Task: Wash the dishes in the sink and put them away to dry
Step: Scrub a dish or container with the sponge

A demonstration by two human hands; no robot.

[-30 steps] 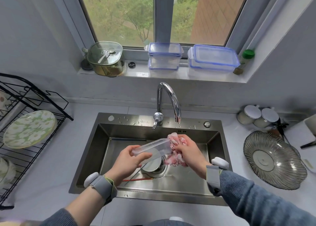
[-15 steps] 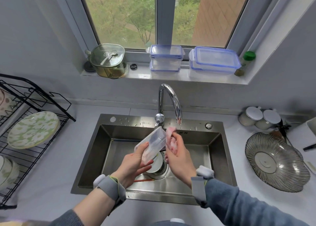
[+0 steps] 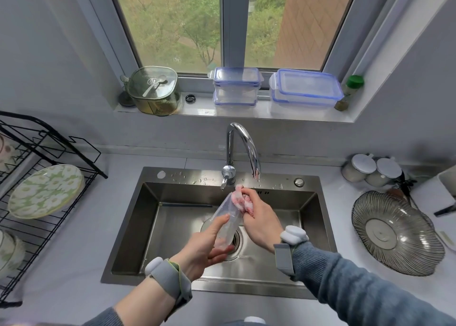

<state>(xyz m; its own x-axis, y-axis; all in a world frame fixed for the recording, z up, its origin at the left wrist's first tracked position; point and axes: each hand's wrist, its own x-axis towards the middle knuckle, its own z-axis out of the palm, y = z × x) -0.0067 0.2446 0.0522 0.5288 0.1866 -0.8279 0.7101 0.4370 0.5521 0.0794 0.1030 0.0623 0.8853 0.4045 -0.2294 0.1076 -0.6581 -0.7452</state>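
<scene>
Over the steel sink (image 3: 138, 229) my left hand (image 3: 204, 246) grips the lower end of a clear plastic container (image 3: 225, 218), which tilts up towards the faucet (image 3: 243, 148). My right hand (image 3: 261, 222) is closed on a pink and white cloth (image 3: 240, 200) pressed against the container's upper end, just under the spout. No water stream is visible. The drain strainer (image 3: 237, 238) shows partly behind the container.
A black wire dish rack (image 3: 44, 202) stands left with a green flowered plate (image 3: 45, 190) in it. A ribbed glass dish (image 3: 394, 232) lies on the counter at right, beside two white-lidded jars (image 3: 375, 170). Lidded containers (image 3: 237, 86) line the windowsill.
The container has swung from lying level to tilted steeply up towards the faucet. My right hand and the cloth have risen from its side to its upper end.
</scene>
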